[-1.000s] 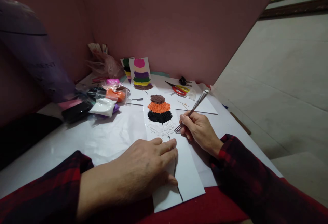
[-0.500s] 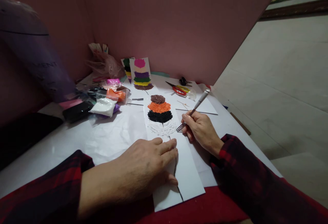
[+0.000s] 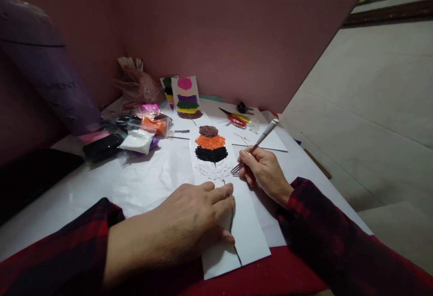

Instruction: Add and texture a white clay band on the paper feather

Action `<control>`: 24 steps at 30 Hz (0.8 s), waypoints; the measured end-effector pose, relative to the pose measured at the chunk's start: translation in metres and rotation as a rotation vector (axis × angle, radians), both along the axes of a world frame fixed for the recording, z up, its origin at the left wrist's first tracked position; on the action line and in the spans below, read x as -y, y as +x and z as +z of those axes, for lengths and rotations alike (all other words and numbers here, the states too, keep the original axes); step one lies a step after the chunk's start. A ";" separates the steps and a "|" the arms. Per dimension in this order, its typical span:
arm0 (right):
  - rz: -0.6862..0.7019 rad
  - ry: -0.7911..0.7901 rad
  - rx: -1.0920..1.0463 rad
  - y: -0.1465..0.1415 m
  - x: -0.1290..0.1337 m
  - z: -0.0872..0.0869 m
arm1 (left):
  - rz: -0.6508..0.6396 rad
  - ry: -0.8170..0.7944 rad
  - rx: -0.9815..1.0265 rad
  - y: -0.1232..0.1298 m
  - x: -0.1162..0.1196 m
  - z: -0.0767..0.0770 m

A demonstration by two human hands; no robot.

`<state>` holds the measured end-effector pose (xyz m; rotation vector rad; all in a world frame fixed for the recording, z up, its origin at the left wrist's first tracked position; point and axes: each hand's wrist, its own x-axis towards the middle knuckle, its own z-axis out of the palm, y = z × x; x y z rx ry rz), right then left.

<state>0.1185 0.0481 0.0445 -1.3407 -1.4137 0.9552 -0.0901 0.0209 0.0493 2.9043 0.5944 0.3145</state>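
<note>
Long red-and-black plaid sleeves (image 3: 77, 228), loose dark cuffs (image 3: 113, 212), bare fingers (image 3: 223, 192)

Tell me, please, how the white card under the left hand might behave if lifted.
The white card seems fairly stiff: its near end shows no visible sagging. It is probably light, since its edge looks thin. The ridged black band could be fragile; a careless grip might flatten its raised lines.
</note>
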 end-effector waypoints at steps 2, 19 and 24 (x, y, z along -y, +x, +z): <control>0.006 -0.004 0.005 -0.001 0.000 0.000 | -0.001 0.004 0.010 0.000 0.000 -0.001; -0.059 -0.019 0.086 -0.003 0.001 0.004 | -0.028 0.004 0.049 0.000 0.000 0.000; -0.088 -0.018 0.079 -0.001 0.001 0.004 | -0.021 -0.003 0.051 0.000 0.001 0.001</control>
